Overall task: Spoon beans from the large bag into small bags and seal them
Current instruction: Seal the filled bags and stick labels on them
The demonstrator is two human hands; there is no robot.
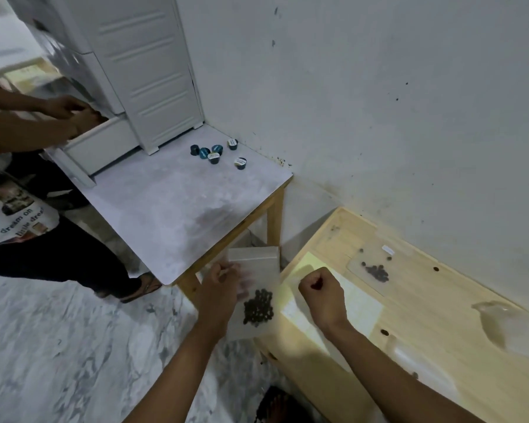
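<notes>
Close to us, over the floor just off the wooden table's (440, 315) edge, our left hand (219, 288) pinched a small clear bag (254, 288) w/ dark beans (258, 307) pooled low in it, while our right hand (321, 290) was a closed fist above the yellow sheets (361, 303), holding nothing we could see. Farther along the table lay a 2nd small bag w/ beans (376, 271) and crumpled clear plastic (501, 325). Beyond, dark capsules (217, 154) sat on the white-topped table (171, 215), where another person's hands (74, 112) were at a drawer.
</notes>
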